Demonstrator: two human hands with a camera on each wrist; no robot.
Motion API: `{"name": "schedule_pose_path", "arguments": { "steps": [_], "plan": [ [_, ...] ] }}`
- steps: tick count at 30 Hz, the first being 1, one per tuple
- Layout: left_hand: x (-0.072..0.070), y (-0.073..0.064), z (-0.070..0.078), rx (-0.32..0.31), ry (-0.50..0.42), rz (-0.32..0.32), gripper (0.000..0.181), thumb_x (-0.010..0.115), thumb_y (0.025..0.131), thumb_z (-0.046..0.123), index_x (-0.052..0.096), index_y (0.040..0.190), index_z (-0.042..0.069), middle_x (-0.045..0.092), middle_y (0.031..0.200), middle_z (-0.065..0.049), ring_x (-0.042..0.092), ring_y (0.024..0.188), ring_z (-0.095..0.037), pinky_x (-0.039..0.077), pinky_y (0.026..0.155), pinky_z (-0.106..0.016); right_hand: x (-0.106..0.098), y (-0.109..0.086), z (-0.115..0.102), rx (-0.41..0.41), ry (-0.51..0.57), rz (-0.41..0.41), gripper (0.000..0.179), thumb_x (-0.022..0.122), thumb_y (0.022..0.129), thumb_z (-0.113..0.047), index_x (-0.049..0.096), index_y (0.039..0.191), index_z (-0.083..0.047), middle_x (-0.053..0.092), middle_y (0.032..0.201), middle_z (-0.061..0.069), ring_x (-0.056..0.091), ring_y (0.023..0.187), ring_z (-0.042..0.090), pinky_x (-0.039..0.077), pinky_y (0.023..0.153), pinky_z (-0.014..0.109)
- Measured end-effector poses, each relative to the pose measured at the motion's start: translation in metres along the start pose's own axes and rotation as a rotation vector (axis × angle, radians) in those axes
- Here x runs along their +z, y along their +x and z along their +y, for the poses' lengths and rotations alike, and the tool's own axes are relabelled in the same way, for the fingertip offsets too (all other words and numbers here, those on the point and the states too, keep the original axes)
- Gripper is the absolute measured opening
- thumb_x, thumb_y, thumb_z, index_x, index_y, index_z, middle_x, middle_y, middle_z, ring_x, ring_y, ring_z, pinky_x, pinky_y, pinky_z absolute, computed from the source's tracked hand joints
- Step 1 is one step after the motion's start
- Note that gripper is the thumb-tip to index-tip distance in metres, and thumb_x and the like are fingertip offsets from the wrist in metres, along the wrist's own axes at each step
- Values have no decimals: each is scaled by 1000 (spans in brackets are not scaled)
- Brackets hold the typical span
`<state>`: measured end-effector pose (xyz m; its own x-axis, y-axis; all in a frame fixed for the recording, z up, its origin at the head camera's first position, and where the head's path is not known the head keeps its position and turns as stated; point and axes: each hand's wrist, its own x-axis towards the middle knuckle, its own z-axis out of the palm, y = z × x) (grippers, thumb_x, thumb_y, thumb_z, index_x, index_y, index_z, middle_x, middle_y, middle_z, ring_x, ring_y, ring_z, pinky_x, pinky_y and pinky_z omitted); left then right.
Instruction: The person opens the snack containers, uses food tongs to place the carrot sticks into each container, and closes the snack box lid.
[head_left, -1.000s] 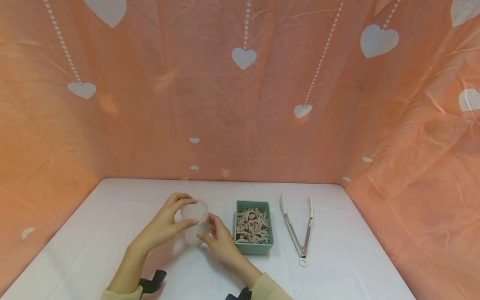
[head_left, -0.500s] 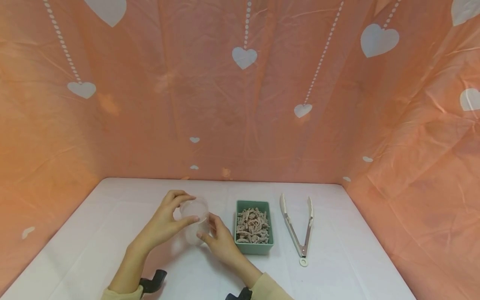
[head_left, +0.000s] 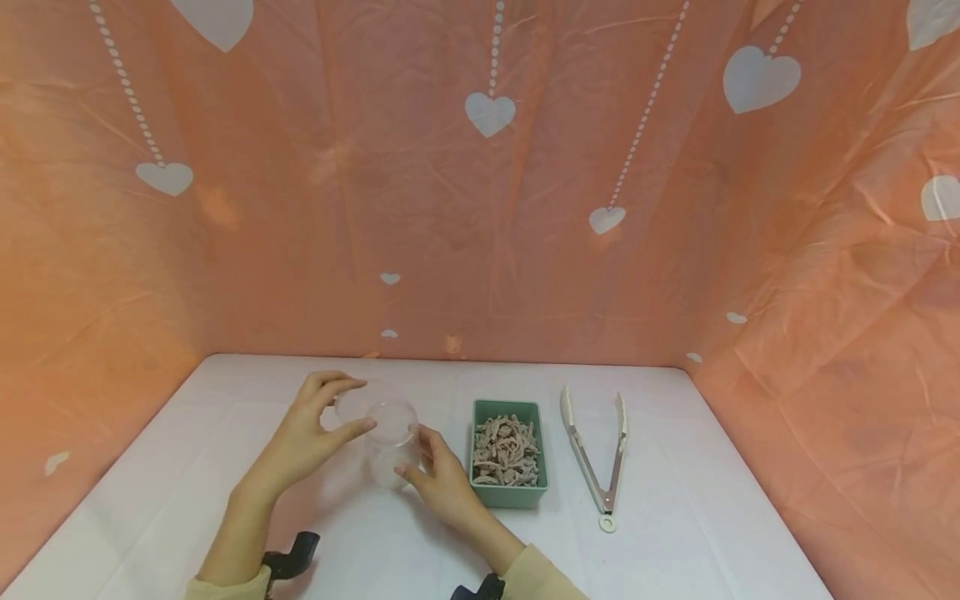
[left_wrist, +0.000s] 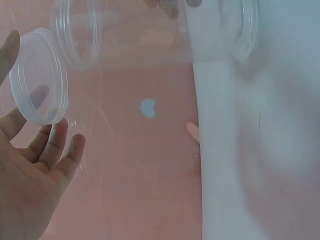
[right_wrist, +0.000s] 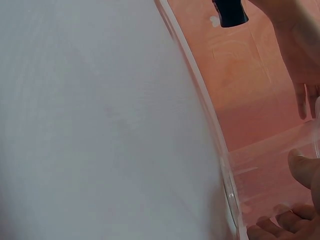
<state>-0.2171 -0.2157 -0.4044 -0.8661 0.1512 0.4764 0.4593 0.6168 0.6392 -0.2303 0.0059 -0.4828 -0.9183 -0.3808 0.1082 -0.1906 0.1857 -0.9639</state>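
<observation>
A clear plastic jar [head_left: 390, 454] stands upright on the white table, its round mouth uncovered. My right hand [head_left: 448, 487] grips the jar's right side, thumb in front and fingers behind; the right wrist view shows that thumb and fingertips around the clear wall [right_wrist: 270, 170]. My left hand [head_left: 303, 433] pinches a clear round lid [left_wrist: 40, 77] by its edge, thumb on one side and fingers on the other. The lid is apart from the jar, up and left of its mouth in the head view. In the left wrist view the jar [left_wrist: 135, 35] lies just beyond the lid.
Right of the jar is a green rectangular tub [head_left: 510, 497] full of greyish-brown dried strips [head_left: 506, 450]. Farther right lie spread tongs [head_left: 600, 467] with pale tips. An orange cloth backdrop [head_left: 480, 250] with white hearts rises behind and beside the white table [head_left: 697, 500].
My left hand has lifted the lid off the jar's mouth and moved it left. My right hand still grips the jar in the same place.
</observation>
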Motion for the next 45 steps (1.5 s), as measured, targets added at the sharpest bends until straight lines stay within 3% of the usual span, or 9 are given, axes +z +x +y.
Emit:
{"name": "schedule_pose_path", "arguments": {
  "steps": [7, 12, 18, 24, 30, 38, 45],
  "plan": [
    [-11, -2, -10, -30, 12, 60, 51, 85, 87, 13, 64, 133, 1, 47, 134, -20, 52, 118, -37, 39, 93, -26, 1, 0, 0, -3, -17, 12, 62, 69, 102, -20, 41, 152, 2, 45, 156, 24, 43, 145, 44, 37, 117, 51],
    [-15, -3, -21, -76, 38, 69, 53, 85, 88, 13, 63, 133, -2, 45, 134, -24, 50, 116, -40, 42, 94, -45, 1, -1, -1, -2, -17, 13, 62, 69, 101, -20, 42, 152, 3, 46, 155, 25, 43, 144, 44, 37, 117, 51],
    [-14, -7, -37, -165, 75, 36, 55, 84, 88, 19, 62, 132, -6, 45, 132, -29, 45, 118, -46, 40, 96, -62, 1, -2, -1, -7, -18, 16, 61, 70, 101, -18, 42, 151, 4, 46, 155, 26, 43, 144, 45, 37, 117, 52],
    [-12, -11, -54, -249, 122, -57, 59, 83, 90, 26, 61, 131, -10, 43, 135, -34, 38, 128, -55, 35, 103, -72, 1, -3, -2, -5, -9, 14, 61, 70, 101, -18, 42, 151, 3, 45, 155, 26, 43, 144, 45, 36, 117, 53],
    [-9, -15, -67, -226, 122, -120, 52, 81, 91, 22, 62, 127, -12, 50, 135, -35, 44, 130, -57, 35, 107, -72, 1, -2, -2, 1, -1, 15, 60, 69, 101, -17, 42, 151, 3, 46, 155, 25, 43, 144, 44, 36, 118, 51],
    [-5, -18, -76, -147, 130, -179, 45, 84, 81, 4, 65, 118, -13, 57, 131, -33, 50, 127, -58, 37, 107, -70, 1, -2, -1, -4, -22, 17, 61, 70, 101, -18, 42, 151, 4, 46, 155, 26, 44, 144, 44, 37, 117, 52],
    [-3, -20, -77, -177, 162, -225, 43, 82, 80, 2, 66, 117, -12, 58, 127, -35, 51, 124, -60, 38, 106, -71, 1, -1, 0, 0, -31, 18, 61, 70, 101, -20, 43, 151, 3, 46, 155, 25, 44, 144, 44, 37, 117, 52]
  ]
}}
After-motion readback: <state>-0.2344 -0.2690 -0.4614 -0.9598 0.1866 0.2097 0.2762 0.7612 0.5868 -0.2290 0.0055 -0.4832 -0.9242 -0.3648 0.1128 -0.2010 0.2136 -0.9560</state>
